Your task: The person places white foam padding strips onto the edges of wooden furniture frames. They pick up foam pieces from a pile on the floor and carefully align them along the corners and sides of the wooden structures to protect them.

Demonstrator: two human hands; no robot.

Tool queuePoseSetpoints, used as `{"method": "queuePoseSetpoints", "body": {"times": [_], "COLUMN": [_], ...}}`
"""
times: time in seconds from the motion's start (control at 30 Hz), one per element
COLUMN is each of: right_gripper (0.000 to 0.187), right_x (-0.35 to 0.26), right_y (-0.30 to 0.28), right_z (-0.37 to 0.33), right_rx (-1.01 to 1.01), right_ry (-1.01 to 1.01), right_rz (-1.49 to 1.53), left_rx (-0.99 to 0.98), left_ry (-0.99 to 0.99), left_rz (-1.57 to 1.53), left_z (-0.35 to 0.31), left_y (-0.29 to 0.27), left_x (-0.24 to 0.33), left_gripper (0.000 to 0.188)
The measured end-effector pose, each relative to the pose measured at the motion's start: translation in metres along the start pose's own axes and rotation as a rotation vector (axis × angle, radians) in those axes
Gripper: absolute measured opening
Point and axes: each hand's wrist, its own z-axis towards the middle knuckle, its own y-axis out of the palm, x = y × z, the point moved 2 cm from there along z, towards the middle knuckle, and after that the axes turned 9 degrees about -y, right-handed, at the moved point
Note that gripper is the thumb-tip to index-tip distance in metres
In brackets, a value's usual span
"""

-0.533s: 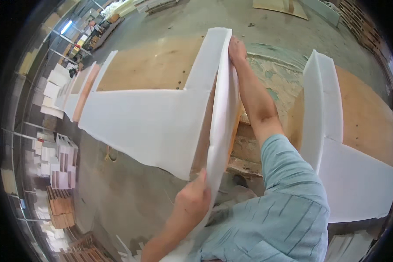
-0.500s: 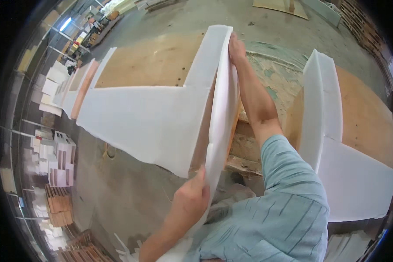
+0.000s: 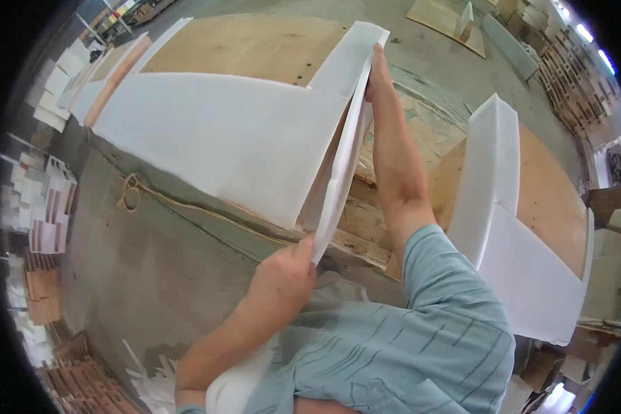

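Observation:
A long wooden frame with a plywood panel (image 3: 241,48) stands before me, its near face covered in white foam (image 3: 221,131). At its right end a loose white foam sheet (image 3: 343,159) stands on edge, with a narrow dark gap between it and the frame. My left hand (image 3: 283,274) is closed on the sheet's near lower end, at the frame's lower corner. My right hand (image 3: 379,74) grips the far upper end, close to the frame's top corner; some of its fingers are hidden.
Right of my right arm stands a second foam-covered frame (image 3: 490,186) with a plywood panel. Dusty wooden boards (image 3: 359,214) lie between the two frames. A yellowish cord (image 3: 131,193) lies on the floor at the left. Stacked pallets (image 3: 566,76) stand at the far right.
The view has shifted, so the frame sits higher in the picture. My left hand has come to the sheet's lower end, beside the frame corner. My right hand stays at the upper end.

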Motion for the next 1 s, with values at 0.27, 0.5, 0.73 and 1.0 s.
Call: {"method": "queuePoseSetpoints", "body": {"times": [0.27, 0.5, 0.73, 1.0], "right_gripper": [0.070, 0.071, 0.062, 0.071], "right_x": [0.014, 0.025, 0.039, 0.054], "right_y": [0.023, 0.045, 0.053, 0.070], "right_z": [-0.089, -0.165, -0.231, -0.314], "right_rx": [-0.070, -0.095, -0.070, -0.014], "right_ry": [0.018, 0.003, -0.059, 0.020], "right_rz": [0.084, 0.099, 0.070, 0.011], "left_rx": [0.025, 0.095, 0.154, 0.177], "left_ry": [0.057, 0.130, 0.187, 0.119], "left_rz": [-0.027, 0.007, -0.101, -0.044], "left_z": [-0.028, -0.040, -0.046, -0.062], "left_y": [-0.001, -0.005, -0.011, -0.032], "left_x": [-0.021, -0.033, -0.045, -0.062], "left_gripper": [0.030, 0.013, 0.022, 0.025]}}
